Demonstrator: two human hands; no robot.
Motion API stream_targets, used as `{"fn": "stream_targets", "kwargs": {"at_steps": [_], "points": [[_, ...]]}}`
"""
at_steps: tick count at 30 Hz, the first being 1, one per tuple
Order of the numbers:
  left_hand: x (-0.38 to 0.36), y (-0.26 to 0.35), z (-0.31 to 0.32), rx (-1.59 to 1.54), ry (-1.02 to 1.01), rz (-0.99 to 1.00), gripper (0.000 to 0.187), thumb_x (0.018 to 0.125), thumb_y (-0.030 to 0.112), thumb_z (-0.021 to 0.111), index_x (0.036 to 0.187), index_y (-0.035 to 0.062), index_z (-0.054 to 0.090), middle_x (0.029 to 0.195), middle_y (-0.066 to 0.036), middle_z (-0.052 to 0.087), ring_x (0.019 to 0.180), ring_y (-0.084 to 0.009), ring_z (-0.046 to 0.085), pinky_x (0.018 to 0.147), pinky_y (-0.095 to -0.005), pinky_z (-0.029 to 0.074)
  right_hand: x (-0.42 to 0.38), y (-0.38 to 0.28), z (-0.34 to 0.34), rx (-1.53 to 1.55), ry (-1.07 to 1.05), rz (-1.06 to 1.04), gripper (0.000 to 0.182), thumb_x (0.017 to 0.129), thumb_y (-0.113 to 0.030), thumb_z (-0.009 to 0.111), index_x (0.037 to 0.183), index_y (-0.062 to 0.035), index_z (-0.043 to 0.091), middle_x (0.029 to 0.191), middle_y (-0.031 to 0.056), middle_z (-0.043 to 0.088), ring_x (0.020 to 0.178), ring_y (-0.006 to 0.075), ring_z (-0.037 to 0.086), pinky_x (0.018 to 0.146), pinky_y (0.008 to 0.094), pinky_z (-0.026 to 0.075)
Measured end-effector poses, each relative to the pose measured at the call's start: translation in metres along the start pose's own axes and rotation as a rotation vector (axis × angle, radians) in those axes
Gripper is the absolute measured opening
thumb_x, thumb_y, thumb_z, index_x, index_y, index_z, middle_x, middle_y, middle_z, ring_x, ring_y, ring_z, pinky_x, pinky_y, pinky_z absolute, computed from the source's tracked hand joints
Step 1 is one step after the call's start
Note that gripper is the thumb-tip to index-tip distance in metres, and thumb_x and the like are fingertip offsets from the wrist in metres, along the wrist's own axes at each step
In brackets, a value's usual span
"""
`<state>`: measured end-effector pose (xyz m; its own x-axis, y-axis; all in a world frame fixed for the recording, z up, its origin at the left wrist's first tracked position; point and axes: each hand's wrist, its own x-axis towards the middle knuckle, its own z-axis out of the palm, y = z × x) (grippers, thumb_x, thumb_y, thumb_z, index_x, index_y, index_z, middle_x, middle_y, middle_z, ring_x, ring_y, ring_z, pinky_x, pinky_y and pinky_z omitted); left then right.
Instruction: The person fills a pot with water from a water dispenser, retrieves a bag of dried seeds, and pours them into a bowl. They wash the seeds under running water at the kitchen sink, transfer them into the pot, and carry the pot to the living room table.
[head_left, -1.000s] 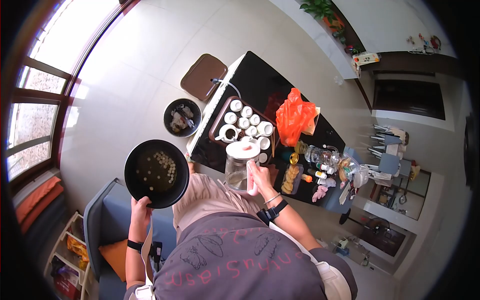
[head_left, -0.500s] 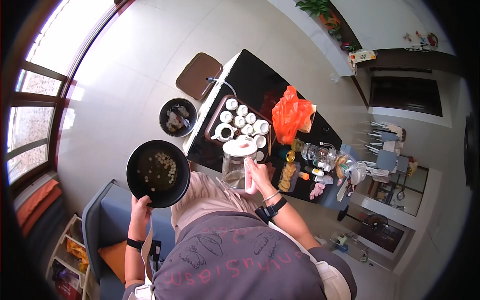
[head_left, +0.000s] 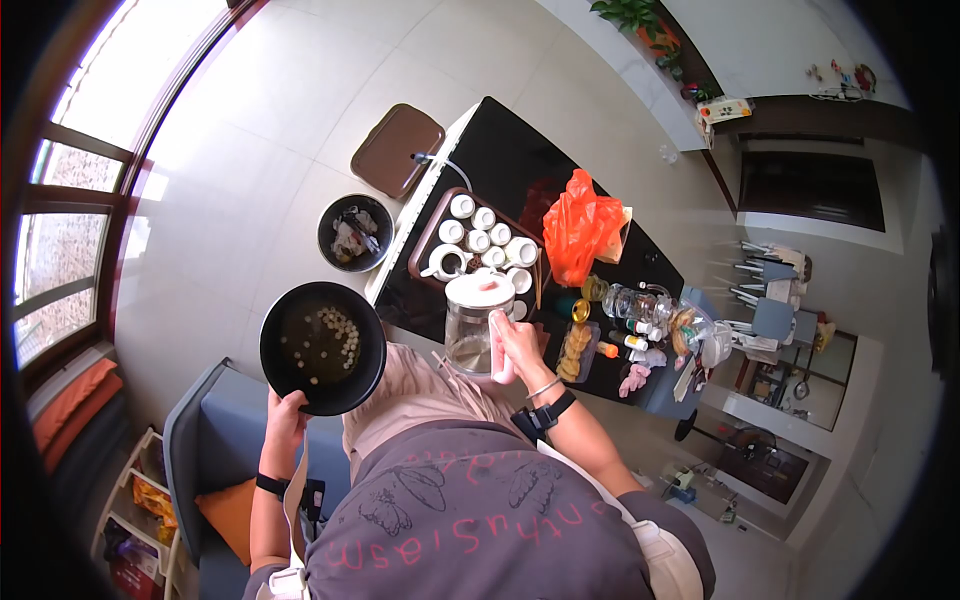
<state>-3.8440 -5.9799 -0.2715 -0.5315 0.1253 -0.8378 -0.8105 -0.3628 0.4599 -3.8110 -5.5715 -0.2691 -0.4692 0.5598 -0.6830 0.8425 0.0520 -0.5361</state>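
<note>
My left hand (head_left: pixel 287 410) grips the near rim of a round black bowl (head_left: pixel 372 375). Brownish liquid and many small pale round pieces (head_left: pixel 338 335) lie inside it. The fingers of my right hand (head_left: pixel 520 345) are wrapped around the pink handle (head_left: pixel 498 362) of a clear glass kettle (head_left: pixel 466 335). Its white lid (head_left: pixel 480 290) is on, and a little liquid shows low in the glass. The kettle is held at the near edge of the black table, beside a brown tray (head_left: pixel 427 238) with several white cups (head_left: pixel 478 241) and a white teapot (head_left: pixel 446 262).
A black bin (head_left: pixel 330 260) with crumpled waste stands on the floor left of the table. An orange plastic bag (head_left: pixel 578 230), a container of yellow-brown food (head_left: pixel 574 352) and several bottles (head_left: pixel 635 343) crowd the right side. A blue-grey sofa (head_left: pixel 225 410) is at my left.
My left hand has shifted the bowl slightly to the right, toward the kettle. My right hand and the kettle have barely moved.
</note>
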Motion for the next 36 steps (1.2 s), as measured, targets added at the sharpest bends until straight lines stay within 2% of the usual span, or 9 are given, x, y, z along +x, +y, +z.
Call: {"fn": "stream_targets", "kwargs": {"at_steps": [3,5,9,11,19,23,27,31,36], "points": [[-0.003,0.003,0.009,0.0,0.043,0.003,0.04,0.066,-0.009,0.045,0.104,0.0036,0.048,0.088,-0.008,0.058,0.072,-0.0205,0.062,0.059,-0.0333,0.055,0.002,0.0,-0.001,-0.096,0.032,-0.018,0.052,0.083,-0.046,0.06,0.057,-0.0002,0.059,0.051,0.0042,0.056,0.047,0.0111,0.054,0.045,0.0269,0.042],[-0.002,0.002,0.011,-0.019,0.067,-0.015,0.053,0.064,-0.009,0.044,0.115,0.0073,0.043,0.089,-0.007,0.057,0.065,-0.0169,0.06,0.048,-0.0275,0.051,0.0,-0.001,-0.002,-0.107,0.029,-0.002,0.053,0.083,-0.048,0.058,0.057,-0.001,0.06,0.052,0.0045,0.057,0.048,0.0118,0.056,0.046,0.0273,0.043],[0.004,-0.002,0.004,-0.01,0.029,-0.016,0.053,0.064,-0.009,0.044,0.115,0.0071,0.043,0.09,-0.008,0.056,0.067,-0.0181,0.061,0.05,-0.029,0.053,0.003,0.008,-0.004,-0.088,0.026,0.006,0.054,0.082,-0.048,0.058,0.057,-0.0012,0.06,0.052,0.005,0.057,0.047,0.0126,0.056,0.045,0.0276,0.043],[0.007,-0.003,0.0,0.006,-0.007,-0.019,0.054,0.064,-0.009,0.043,0.115,0.0069,0.042,0.091,-0.008,0.057,0.069,-0.0196,0.062,0.053,-0.0313,0.055,-0.001,0.011,-0.006,-0.023,-0.018,-0.036,0.048,0.084,-0.045,0.059,0.062,-0.0033,0.057,0.051,-0.0006,0.048,0.042,0.0069,0.044,0.039,0.0222,0.036],[0.005,0.004,0.016,0.042,-0.052,-0.007,0.053,0.065,-0.01,0.043,0.116,0.0043,0.042,0.094,-0.011,0.058,0.074,-0.0231,0.064,0.057,-0.0341,0.057,-0.035,0.029,-0.01,0.377,0.11,-0.075,0.047,0.088,-0.044,0.054,0.064,-0.0038,0.06,0.053,0.0014,0.053,0.043,0.0081,0.047,0.038,0.0237,0.036],[0.003,0.007,0.029,0.091,-0.07,-0.026,0.049,0.065,-0.01,0.044,0.112,0.0026,0.045,0.094,-0.012,0.058,0.075,-0.0236,0.064,0.057,-0.0339,0.057,-0.055,0.042,-0.029,0.65,0.208,-0.162,0.033,0.09,-0.036,0.053,0.091,-0.0034,0.058,0.049,-0.0008,0.043,0.037,0.0089,0.041,0.036,0.0247,0.036],[0.001,0.011,0.05,0.18,-0.098,-0.017,0.045,0.066,-0.009,0.044,0.11,-0.0001,0.047,0.094,-0.012,0.059,0.074,-0.0235,0.064,0.057,-0.0337,0.057,-0.071,0.072,-0.064,0.796,0.173,-0.088,0.048,0.091,-0.041,0.039,0.055,-0.0097,0.042,0.04,0.0017,0.035,0.035,0.013,0.035,0.04,0.0293,0.037],[0.002,0.006,0.078,0.227,-0.195,-0.088,0.04,0.067,-0.006,0.044,0.107,-0.0039,0.049,0.095,-0.014,0.06,0.076,-0.0254,0.064,0.063,-0.037,0.057,-0.088,0.119,-0.123,0.979,0.22,-0.183,0.053,0.09,-0.043,0.033,0.046,-0.0137,0.036,0.037,0.0015,0.03,0.036,0.0152,0.033,0.047,0.0313,0.039],[-0.014,-0.013,0.13,0.311,-0.262,-0.059,0.038,0.067,-0.005,0.043,0.104,-0.0049,0.051,0.093,-0.014,0.061,0.079,-0.0269,0.064,0.069,-0.0397,0.056,-0.113,0.175,-0.21,1.01,0.511,-0.235,0.048,0.09,-0.039,0.034,0.05,-0.0131,0.039,0.038,0.0004,0.032,0.036,0.0136,0.033,0.047,0.0307,0.038]]}}
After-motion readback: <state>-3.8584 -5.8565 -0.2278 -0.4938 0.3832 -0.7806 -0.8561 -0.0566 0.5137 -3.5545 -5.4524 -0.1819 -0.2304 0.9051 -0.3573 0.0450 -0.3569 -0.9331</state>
